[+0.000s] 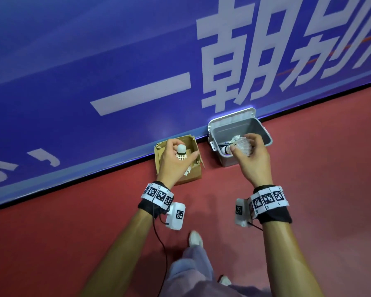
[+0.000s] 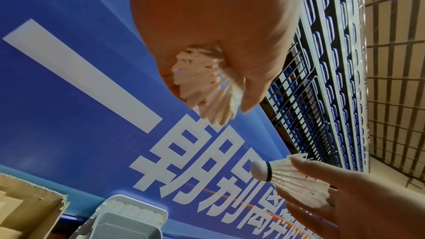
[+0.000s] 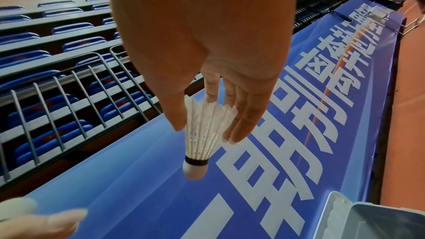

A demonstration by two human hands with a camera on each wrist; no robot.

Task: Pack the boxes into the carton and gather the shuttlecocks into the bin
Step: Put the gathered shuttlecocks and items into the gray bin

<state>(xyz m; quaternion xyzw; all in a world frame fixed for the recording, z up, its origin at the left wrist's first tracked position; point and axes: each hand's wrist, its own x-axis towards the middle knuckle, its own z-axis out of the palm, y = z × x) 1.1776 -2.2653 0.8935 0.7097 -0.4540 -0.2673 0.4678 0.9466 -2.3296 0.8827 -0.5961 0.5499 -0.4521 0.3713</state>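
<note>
My left hand [image 1: 184,151] grips a white shuttlecock [image 1: 181,152] by its feathers, cork up, above the open brown carton [image 1: 192,176]. In the left wrist view that shuttlecock's feathers [image 2: 207,88] stick out of the curled fingers. My right hand [image 1: 242,144] pinches a second shuttlecock [image 3: 200,141] by its skirt, cork pointing down, over the open grey bin [image 1: 242,130]. Other shuttlecocks [image 1: 227,147] lie inside the bin. The bin and carton stand side by side on the floor against the banner. My left hand hides most of the carton's inside.
A tall blue banner [image 1: 116,71] with large white characters runs right behind the carton and bin. Red floor [image 1: 319,168] spreads to the right and towards me. My legs and white shoes [image 1: 195,240] are below the hands. Railings and blue seats [image 3: 57,88] rise behind the banner.
</note>
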